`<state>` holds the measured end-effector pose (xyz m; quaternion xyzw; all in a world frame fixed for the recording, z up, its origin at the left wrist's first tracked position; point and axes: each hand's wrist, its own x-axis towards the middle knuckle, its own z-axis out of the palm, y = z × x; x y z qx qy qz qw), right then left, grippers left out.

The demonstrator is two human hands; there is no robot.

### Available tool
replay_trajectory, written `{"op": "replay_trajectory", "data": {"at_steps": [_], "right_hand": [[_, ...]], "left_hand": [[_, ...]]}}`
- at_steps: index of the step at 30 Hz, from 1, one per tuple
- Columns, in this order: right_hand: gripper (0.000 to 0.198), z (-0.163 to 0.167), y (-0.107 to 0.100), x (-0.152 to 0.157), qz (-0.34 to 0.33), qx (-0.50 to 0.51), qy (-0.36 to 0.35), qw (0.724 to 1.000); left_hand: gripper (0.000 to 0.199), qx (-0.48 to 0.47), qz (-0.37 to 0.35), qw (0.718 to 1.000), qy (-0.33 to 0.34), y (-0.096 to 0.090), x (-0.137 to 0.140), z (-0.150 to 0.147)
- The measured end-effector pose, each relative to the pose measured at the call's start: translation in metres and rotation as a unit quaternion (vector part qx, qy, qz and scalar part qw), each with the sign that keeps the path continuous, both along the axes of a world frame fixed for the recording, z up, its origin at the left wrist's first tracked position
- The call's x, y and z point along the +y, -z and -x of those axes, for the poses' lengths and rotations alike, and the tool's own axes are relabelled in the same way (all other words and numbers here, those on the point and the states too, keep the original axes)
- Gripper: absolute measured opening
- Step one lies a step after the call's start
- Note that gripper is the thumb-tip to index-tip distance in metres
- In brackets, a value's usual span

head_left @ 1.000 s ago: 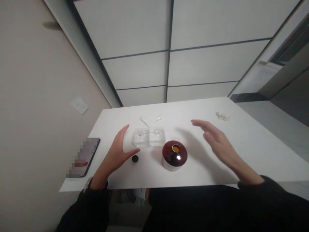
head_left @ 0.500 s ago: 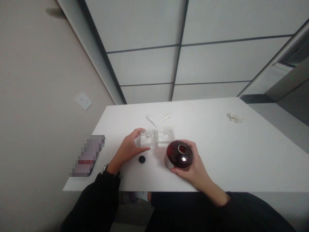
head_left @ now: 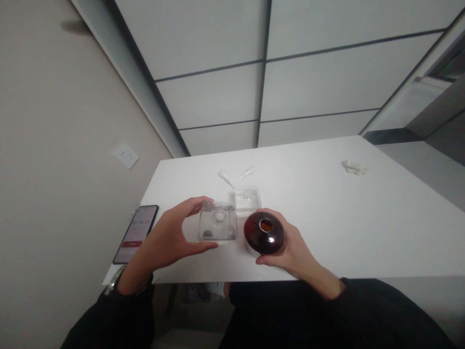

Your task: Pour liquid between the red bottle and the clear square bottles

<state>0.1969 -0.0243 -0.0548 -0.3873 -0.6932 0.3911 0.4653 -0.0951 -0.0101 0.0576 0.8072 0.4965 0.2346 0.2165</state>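
My left hand [head_left: 178, 232] grips a clear square container [head_left: 218, 218] by its sides, thumb at the near side and fingers at the far side. It looks lifted toward me, with a round opening or well in its middle. A small dark disc [head_left: 208, 233] shows through its near left corner. Another clear square container [head_left: 247, 198] stands on the table just behind and to the right. Wrapped around a dark red, glossy round bottle [head_left: 264, 242] is my right hand [head_left: 290, 242]. The bottle is upright, its round mouth uncovered, and my palm hides its right side.
On the white table [head_left: 308, 194], two clear droppers [head_left: 225, 177] lie behind the containers. A phone [head_left: 136, 235] rests at the left edge beside my left forearm. Crumpled white tissue [head_left: 354, 167] lies at the far right. A wall with a socket [head_left: 126, 156] borders the left.
My left hand has drawn the left clear container toward me, away from its neighbour and up over the dark disc. The bottle in my right hand has shifted slightly left in view.
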Motion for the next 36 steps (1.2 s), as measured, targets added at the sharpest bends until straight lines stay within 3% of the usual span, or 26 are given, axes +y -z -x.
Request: {"op": "replay_trajectory", "data": {"at_steps": [7,12,20,27,36], "right_hand": [[0.095,-0.001,-0.003,-0.001,0.021,0.006,-0.034,0.999],[0.092,0.001,-0.006,-0.001,0.015,0.015,-0.039,0.999],[0.090,0.003,-0.006,-0.001,0.015,0.021,-0.036,0.999],[0.090,0.002,-0.008,-0.001,0.022,0.012,-0.042,0.999],[0.084,0.004,-0.013,-0.001,0.004,0.010,-0.042,0.999]], "left_hand": [[0.066,0.073,0.004,0.997,0.040,-0.036,0.000,-0.019],[0.065,0.125,-0.005,0.989,0.073,-0.051,0.003,-0.028],[0.069,0.201,-0.039,0.975,0.086,-0.063,0.006,-0.031],[0.071,0.207,-0.049,0.970,0.115,-0.071,0.006,-0.032],[0.085,0.275,-0.059,0.951,0.130,-0.085,0.008,-0.042]]}}
